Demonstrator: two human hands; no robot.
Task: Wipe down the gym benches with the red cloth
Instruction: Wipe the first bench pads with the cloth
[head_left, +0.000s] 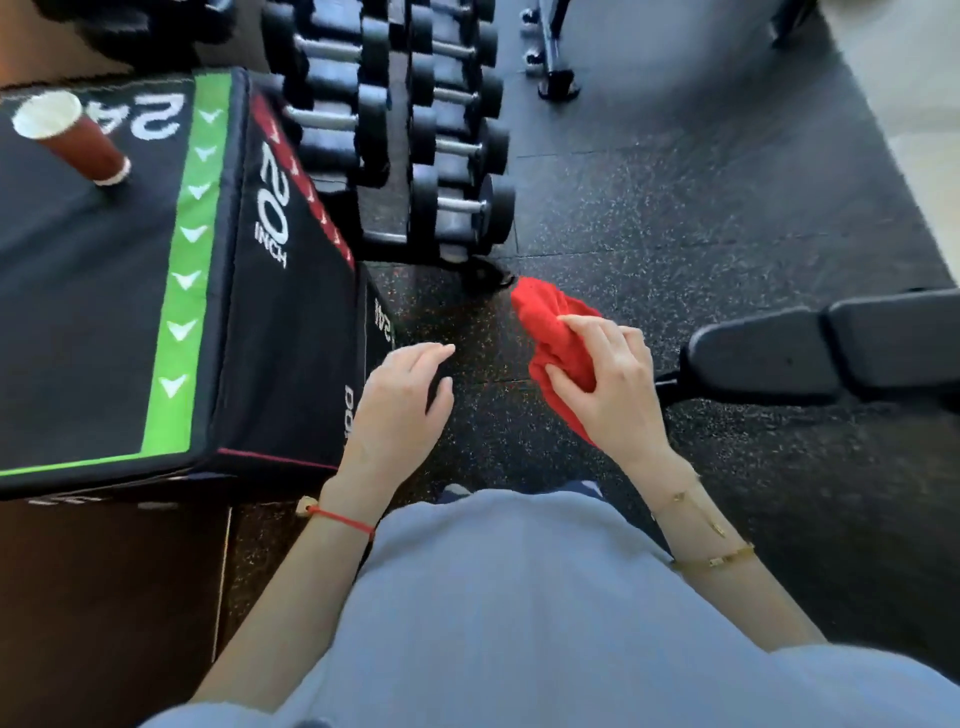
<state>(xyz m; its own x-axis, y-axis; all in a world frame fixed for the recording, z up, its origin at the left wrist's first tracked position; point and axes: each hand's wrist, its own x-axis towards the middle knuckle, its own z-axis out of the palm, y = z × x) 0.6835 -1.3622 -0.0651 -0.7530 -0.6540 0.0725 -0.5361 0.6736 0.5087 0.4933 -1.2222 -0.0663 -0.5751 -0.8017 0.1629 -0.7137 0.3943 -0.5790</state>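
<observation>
My right hand (610, 382) grips a bunched red cloth (553, 327) in front of me, above the rubber floor. The cloth sticks out above and below the fingers. A black padded gym bench (831, 348) reaches in from the right edge, its rounded end just right of that hand and apart from it. My left hand (400, 400) hovers with relaxed fingers and holds nothing, close to the corner of the plyo box.
A black plyo box (104, 291) with a green stripe stands at left, a paper cup (72, 137) on top. A rack of black dumbbells (415, 130) stands ahead. Another piece of equipment's frame (553, 57) is at the top. Speckled rubber floor (675, 208) lies between.
</observation>
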